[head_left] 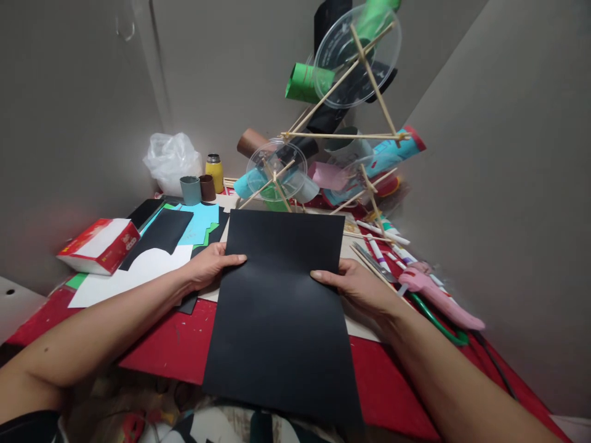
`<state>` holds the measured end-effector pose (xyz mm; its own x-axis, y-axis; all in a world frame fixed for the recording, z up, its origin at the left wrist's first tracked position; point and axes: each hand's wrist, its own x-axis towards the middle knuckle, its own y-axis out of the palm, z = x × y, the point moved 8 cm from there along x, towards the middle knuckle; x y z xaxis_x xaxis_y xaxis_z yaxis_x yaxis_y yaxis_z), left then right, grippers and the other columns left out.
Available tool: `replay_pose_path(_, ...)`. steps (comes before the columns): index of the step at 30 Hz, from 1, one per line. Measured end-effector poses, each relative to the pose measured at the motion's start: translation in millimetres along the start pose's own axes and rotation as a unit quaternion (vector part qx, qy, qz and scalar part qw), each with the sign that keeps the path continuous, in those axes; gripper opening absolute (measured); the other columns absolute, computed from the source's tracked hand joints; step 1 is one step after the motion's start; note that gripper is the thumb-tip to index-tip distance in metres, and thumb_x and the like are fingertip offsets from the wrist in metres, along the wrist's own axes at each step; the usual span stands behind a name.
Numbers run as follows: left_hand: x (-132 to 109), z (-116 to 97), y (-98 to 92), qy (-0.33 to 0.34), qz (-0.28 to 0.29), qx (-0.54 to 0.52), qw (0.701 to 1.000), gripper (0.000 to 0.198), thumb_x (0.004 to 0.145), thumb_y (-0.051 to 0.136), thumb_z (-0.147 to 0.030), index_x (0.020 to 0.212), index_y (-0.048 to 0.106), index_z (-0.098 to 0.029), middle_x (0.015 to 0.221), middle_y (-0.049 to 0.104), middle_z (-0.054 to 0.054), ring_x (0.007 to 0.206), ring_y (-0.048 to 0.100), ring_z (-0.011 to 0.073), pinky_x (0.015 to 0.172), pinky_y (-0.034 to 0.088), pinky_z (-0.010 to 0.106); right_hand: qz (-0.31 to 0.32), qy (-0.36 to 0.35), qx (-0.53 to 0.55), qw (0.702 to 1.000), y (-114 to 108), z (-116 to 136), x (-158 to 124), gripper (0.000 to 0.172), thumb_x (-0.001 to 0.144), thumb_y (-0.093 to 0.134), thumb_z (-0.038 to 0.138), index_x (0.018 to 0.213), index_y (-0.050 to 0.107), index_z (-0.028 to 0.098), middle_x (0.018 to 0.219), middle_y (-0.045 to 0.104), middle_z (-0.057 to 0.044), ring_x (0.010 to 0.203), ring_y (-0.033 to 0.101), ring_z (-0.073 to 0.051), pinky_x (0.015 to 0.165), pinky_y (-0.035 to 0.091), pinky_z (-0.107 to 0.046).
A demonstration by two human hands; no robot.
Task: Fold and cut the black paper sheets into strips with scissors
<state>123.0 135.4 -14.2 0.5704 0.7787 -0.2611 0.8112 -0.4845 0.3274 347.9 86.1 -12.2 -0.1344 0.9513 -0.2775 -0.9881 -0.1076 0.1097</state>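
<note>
A large sheet of black paper [281,320] is held up in front of me, its lower end over the table's front edge. My left hand [215,264] grips its left edge, thumb on the face and fingers hidden behind. On the opposite edge my right hand [348,280] pinches it the same way. Behind the sheet stands a model of wooden sticks [341,135], clear plastic lids [357,55] and rolled paper tubes, among them a green tube [307,83] and a brown tube [253,143].
Cut paper in white [152,277], blue [201,221] and black lies left, beside a red-and-white tissue box [101,245]. Further back are a plastic bag [173,160] and yellow bottle [213,172]. At right lie a pink glue gun [438,295] and several markers [378,253] on the red table [157,341].
</note>
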Motion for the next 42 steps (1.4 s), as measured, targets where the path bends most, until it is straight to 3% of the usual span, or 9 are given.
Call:
replay_pose_path(5,-0.4,0.4,-2.7,0.01,-0.018,0.008,1.0,0.033,0.064,0.081,-0.024,0.091,0.069,-0.009,0.087,0.073,0.012,0.073,0.067,0.0186,0.072,0.051,0.03,0.01,-0.003,0.015,1.0,4.2,-0.5,0.0,0.033,0.057,0.085,0.036,0.082,0.075,0.017,0.074,0.074,-0.006,0.064,0.066,-0.018,0.065,0.05,-0.03)
replay_pose_path(15,-4.2,-6.3,-0.5,0.027,-0.033,0.051,0.998,0.028,0.064,0.08,-0.024,0.086,0.069,-0.011,0.078,0.072,0.007,0.065,0.065,0.0155,0.066,0.05,0.027,-0.008,-0.047,0.024,0.999,-1.8,4.5,2.3,0.029,0.063,0.082,0.033,0.086,0.072,0.019,0.082,0.075,-0.004,0.068,0.067,-0.018,0.065,0.051,-0.029)
replay_pose_path(27,-9.2,-9.6,2.8,0.035,-0.038,0.134,0.99,0.023,0.064,0.08,-0.027,0.079,0.069,-0.013,0.075,0.071,0.004,0.065,0.062,0.0143,0.066,0.05,0.027,-0.009,-0.019,0.023,1.0,-3.5,-4.0,3.3,0.031,0.054,0.086,0.03,0.081,0.075,0.018,0.079,0.074,-0.005,0.065,0.065,-0.017,0.066,0.051,-0.03)
replay_pose_path(32,-8.5,-14.3,1.8,0.069,-0.041,0.142,0.987,0.029,0.064,0.079,-0.025,0.089,0.07,-0.014,0.082,0.071,0.004,0.073,0.063,0.0166,0.071,0.05,0.029,-0.018,-0.037,0.002,0.999,-7.2,1.6,2.5,0.029,0.053,0.086,0.032,0.077,0.076,0.018,0.075,0.074,-0.004,0.064,0.064,-0.017,0.063,0.051,-0.029)
replay_pose_path(36,-8.5,-15.0,4.9,0.057,-0.031,0.138,0.988,0.032,0.065,0.078,-0.024,0.095,0.072,-0.016,0.087,0.073,0.004,0.081,0.065,0.0202,0.078,0.05,0.033,-0.011,-0.071,-0.017,0.997,-5.3,10.4,1.4,0.031,0.053,0.086,0.033,0.079,0.076,0.021,0.076,0.074,-0.003,0.071,0.066,-0.021,0.071,0.051,-0.034)
replay_pose_path(39,-9.4,-19.7,5.9,0.058,-0.036,0.179,0.982,0.022,0.066,0.076,-0.023,0.088,0.075,-0.017,0.085,0.074,0.005,0.081,0.066,0.0205,0.077,0.051,0.031,0.001,-0.103,-0.033,0.994,-3.8,15.8,1.3,0.028,0.056,0.084,0.034,0.081,0.077,0.023,0.081,0.075,-0.004,0.079,0.066,-0.023,0.081,0.05,-0.039)
replay_pose_path(42,-9.6,-19.9,6.0,0.052,-0.028,0.154,0.986,0.017,0.064,0.077,-0.022,0.08,0.076,-0.018,0.079,0.074,0.005,0.072,0.067,0.0187,0.072,0.052,0.031,0.017,-0.116,-0.037,0.992,-4.1,15.9,1.2,0.026,0.06,0.083,0.036,0.083,0.078,0.024,0.086,0.075,-0.005,0.081,0.067,-0.023,0.084,0.049,-0.037)
